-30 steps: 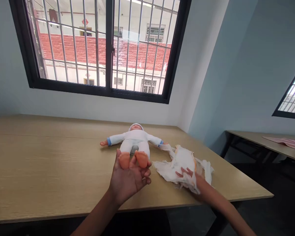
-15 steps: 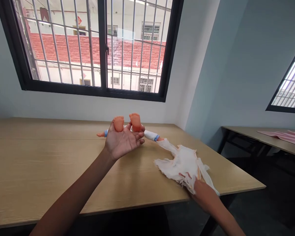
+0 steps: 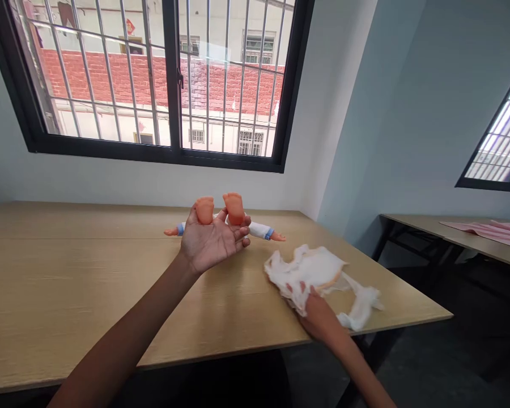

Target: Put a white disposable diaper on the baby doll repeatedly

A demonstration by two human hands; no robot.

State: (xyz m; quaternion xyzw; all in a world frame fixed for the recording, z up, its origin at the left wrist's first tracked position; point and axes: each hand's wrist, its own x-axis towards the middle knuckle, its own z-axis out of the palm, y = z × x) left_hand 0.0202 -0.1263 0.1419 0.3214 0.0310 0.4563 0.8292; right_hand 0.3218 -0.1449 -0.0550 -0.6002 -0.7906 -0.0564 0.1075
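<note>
A doll lies on its back on the table, its two orange feet (image 3: 234,208) raised toward me. My left hand (image 3: 212,243), palm up, grips the doll's legs just at the feet, with some fingers hidden behind them. The doll's white sleeves with blue cuffs (image 3: 261,230) stretch out to both sides; its body and head are hidden behind my hand. At the right, near the table's front edge, my right hand (image 3: 318,314) is closed on a crumpled white diaper-like cloth (image 3: 317,269) with orange edging. Motion blurs parts of the cloth.
The wooden table (image 3: 89,300) ends in a corner at the right. A wall with a barred window (image 3: 178,85) stands behind it. Farther right is a second table (image 3: 425,225) with a pink striped cloth (image 3: 488,231).
My right hand has moved left with the white cloth, which has shifted off the doll's hand and changed shape. My left hand keeps hold of the doll. The view has shifted slightly.
</note>
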